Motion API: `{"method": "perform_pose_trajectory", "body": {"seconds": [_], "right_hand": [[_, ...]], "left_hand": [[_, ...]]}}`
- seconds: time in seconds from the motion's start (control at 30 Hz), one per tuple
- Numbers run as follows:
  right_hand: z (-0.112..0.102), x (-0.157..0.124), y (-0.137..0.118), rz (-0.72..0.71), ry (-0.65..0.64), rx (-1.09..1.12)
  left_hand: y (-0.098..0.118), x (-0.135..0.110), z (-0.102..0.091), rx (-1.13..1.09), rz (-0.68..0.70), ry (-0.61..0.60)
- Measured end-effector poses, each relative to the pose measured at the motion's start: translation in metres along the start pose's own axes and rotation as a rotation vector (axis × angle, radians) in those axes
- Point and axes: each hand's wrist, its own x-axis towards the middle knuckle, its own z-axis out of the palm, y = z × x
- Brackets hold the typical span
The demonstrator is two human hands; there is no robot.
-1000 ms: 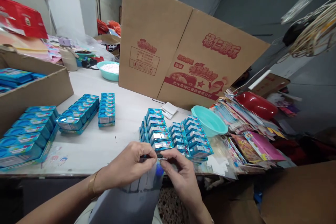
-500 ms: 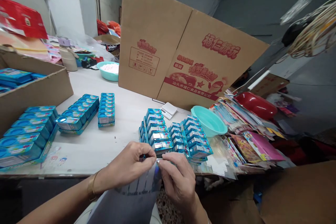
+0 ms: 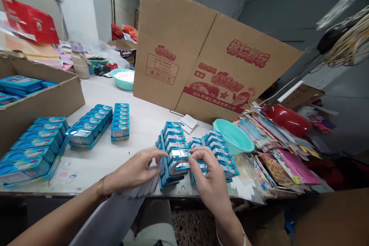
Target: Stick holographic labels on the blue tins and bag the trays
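Note:
My left hand (image 3: 137,171) holds a pale, see-through sticker sheet (image 3: 141,192) that hangs below the table's front edge, its lower part over my lap. The index finger points towards a tray of small blue boxes (image 3: 177,153). At the right side of the front box there, my right hand (image 3: 211,175) has thumb and index finger pinched together. Whatever lies between those fingertips is too small to make out. Another group of blue boxes (image 3: 219,150) stands just behind my right hand, partly hidden by it.
More blue boxes (image 3: 89,123) stand in trays on the left, beside an open carton (image 3: 63,92). A large cardboard sheet (image 3: 173,27) stands behind a small white scale (image 3: 188,123). A turquoise basin (image 3: 235,138) and piled packaging (image 3: 276,161) lie on the right.
My hands have parted from their joint pinch on the sticker sheet. The left has drawn the sheet leftward; the right has moved up and right to the front blue box.

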Motion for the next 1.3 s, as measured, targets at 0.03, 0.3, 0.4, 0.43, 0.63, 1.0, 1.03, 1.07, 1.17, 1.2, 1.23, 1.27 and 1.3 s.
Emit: {"method": "perform_pose_trajectory", "body": {"seconds": [0.03,0.3,0.4,0.43,0.63,1.0,1.03,1.07,1.17,1.2,1.23,1.27,1.3], "right_hand": [[0.001,0.01,0.001,0.037,-0.031,0.043],[0.023,0.067,0.025,0.251,-0.174,0.234],[0.035,0.093,0.039,0.271,-0.141,0.204],[0.04,0.102,0.045,0.265,-0.113,0.169],[0.068,0.151,0.088,0.25,-0.059,-0.023],[0.084,0.162,0.135,0.241,-0.105,-0.016],[0.084,0.162,0.136,0.247,-0.109,-0.01],[0.084,0.162,0.137,0.253,-0.115,-0.004],[0.086,0.161,0.139,0.271,-0.129,0.011],[0.086,0.161,0.14,0.278,-0.133,0.011],[0.087,0.16,0.14,0.286,-0.136,0.008],[0.087,0.16,0.141,0.295,-0.14,0.005],[0.088,0.16,0.142,0.302,-0.145,0.004]], "left_hand": [[0.001,-0.001,-0.002,-0.064,-0.014,-0.076],[-0.008,0.035,-0.015,-0.426,-0.088,-0.162],[-0.025,0.064,-0.029,-0.39,-0.093,-0.149],[-0.03,0.074,-0.035,-0.372,-0.094,-0.155],[-0.066,0.133,-0.067,-0.251,-0.141,-0.239],[-0.107,0.17,-0.06,-0.355,-0.236,-0.34],[-0.108,0.17,-0.06,-0.363,-0.245,-0.343],[-0.108,0.17,-0.059,-0.369,-0.253,-0.342],[-0.111,0.169,-0.058,-0.383,-0.257,-0.331],[-0.112,0.169,-0.056,-0.389,-0.255,-0.329],[-0.114,0.168,-0.055,-0.397,-0.253,-0.329],[-0.116,0.168,-0.054,-0.408,-0.255,-0.329],[-0.118,0.167,-0.052,-0.421,-0.259,-0.33]]}}
